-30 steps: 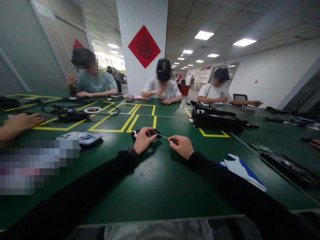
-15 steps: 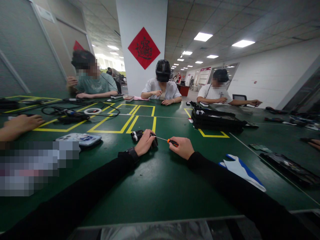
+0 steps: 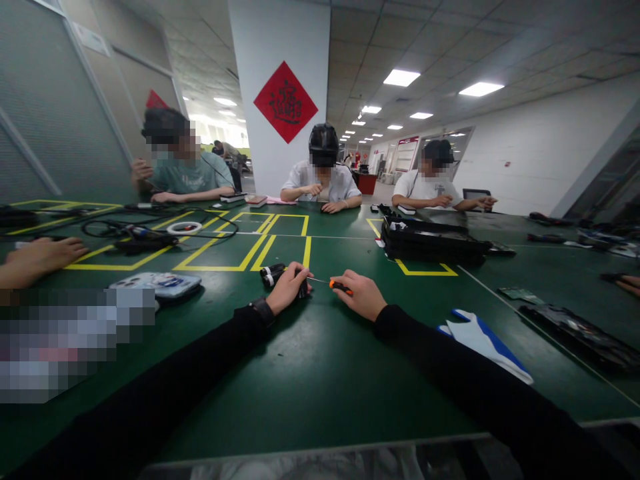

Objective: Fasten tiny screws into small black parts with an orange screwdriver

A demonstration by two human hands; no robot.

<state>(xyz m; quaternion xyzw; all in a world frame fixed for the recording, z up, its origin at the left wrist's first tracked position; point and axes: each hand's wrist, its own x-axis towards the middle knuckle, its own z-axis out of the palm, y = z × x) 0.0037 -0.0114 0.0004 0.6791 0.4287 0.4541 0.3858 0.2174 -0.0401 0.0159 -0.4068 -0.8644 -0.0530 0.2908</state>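
My left hand (image 3: 288,291) is closed around a black object with white bands (image 3: 273,274), its kind unclear, just above or on the green table. The fingers cover much of it. My right hand (image 3: 364,296) grips a screwdriver (image 3: 342,288) by its orange and black handle. The thin metal shaft points left to the object's right end, beside my left fingertips. Whether its tip touches the object is too small to tell.
A phone in a patterned case (image 3: 160,285) lies to the left, near a co-worker's hand (image 3: 45,257). Black cables (image 3: 130,237) lie behind it. On the right are black casings (image 3: 433,241), a blue-and-white glove (image 3: 485,343) and an opened black device (image 3: 580,337). Several co-workers sit around the table.
My right hand and the screwdriver have shifted slightly left, and the handle has turned a little. My left hand still holds the black object. The co-worker at right has drawn one hand inward.
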